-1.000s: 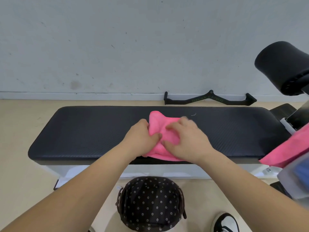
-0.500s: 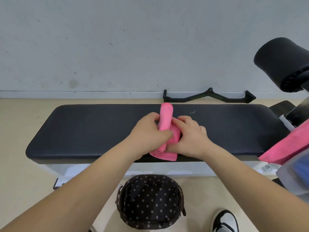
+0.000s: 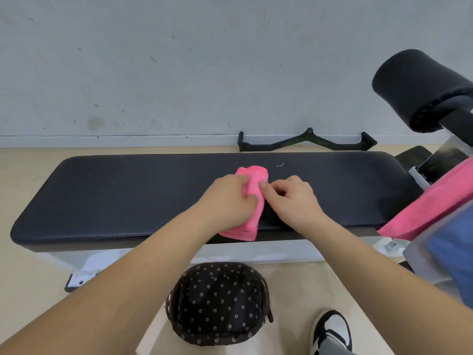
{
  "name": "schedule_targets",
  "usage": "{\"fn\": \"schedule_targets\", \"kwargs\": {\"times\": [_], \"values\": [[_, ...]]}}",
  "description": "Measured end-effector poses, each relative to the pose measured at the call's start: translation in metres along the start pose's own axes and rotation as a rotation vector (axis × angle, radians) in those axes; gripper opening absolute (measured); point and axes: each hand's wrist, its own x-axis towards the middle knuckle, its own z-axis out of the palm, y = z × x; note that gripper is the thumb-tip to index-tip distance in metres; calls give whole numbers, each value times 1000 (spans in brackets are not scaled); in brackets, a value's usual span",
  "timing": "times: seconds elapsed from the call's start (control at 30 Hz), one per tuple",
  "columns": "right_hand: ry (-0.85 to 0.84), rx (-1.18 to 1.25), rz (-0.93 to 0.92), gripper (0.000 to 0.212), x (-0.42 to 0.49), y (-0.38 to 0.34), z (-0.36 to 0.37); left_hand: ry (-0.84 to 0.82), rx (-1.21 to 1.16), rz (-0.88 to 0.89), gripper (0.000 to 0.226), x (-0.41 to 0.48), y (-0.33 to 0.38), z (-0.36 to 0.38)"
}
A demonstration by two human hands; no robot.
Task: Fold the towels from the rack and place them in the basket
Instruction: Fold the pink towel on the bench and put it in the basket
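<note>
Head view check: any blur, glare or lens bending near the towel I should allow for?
Head view: light soft and even, no glare; pink towel and left hand fairly sharp; wide-angle lens bows the bench edges; the cloth at the right edge is blurred.

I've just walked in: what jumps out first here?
A bright pink towel, folded narrow, lies on the black bench; the left hand grips it and the right hand touches it with its thumb. A dotted basket stands on the floor below, and a second pink towel hangs at the right edge.
</note>
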Motion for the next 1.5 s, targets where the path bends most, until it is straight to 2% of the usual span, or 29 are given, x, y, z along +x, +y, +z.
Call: {"fn": "schedule_targets", "kwargs": {"times": [0.17,0.2,0.27,0.33,0.4,0.47,0.53,0.6,0.63,0.73,0.8,1.0,1.1,1.2,1.37,1.43,1.5], "values": [[49,-110,83,32,6,-9,4,125,-49,-186,82,5,-22,1],[55,-114,89,31,7,-10,4,118,-56,-232,81,6,-22,3],[53,-98,104,32,10,-10,5,91,-169,-245,60,6,-16,8],[34,-69,104,36,11,-8,3,72,-421,-235,37,4,-5,13],[-22,26,75,40,7,-9,-1,55,-655,-285,26,1,2,14],[-101,254,62,39,-4,-19,-7,39,-796,-291,27,-3,1,11],[-198,570,79,34,-18,-32,-13,27,-840,-248,27,-17,-3,3],[-346,803,74,46,-33,-43,-19,15,-823,-191,31,-36,-12,-4],[-407,840,55,49,-41,-46,-20,-6,-811,-162,33,-47,-16,-7],[-518,746,-4,42,-65,-49,-17,-104,-775,-101,35,-79,-27,-9],[-516,682,13,39,-79,-44,-9,-144,-757,-100,35,-96,-34,-2],[-443,483,226,27,-121,-19,37,-437,-876,-296,42,-133,-79,77],[-406,453,419,35,-135,-6,64,-493,-979,-377,49,-147,-95,120],[-443,459,487,43,-132,6,83,-452,-1022,-404,52,-147,-107,144],[-702,666,636,36,-118,24,129,-304,-1036,-465,46,-129,-138,159],[-674,640,628,29,-111,29,162,-237,-1000,-531,43,-122,-158,163],[-614,620,644,29,-103,36,198,-148,-939,-664,37,-116,-184,170]]}}
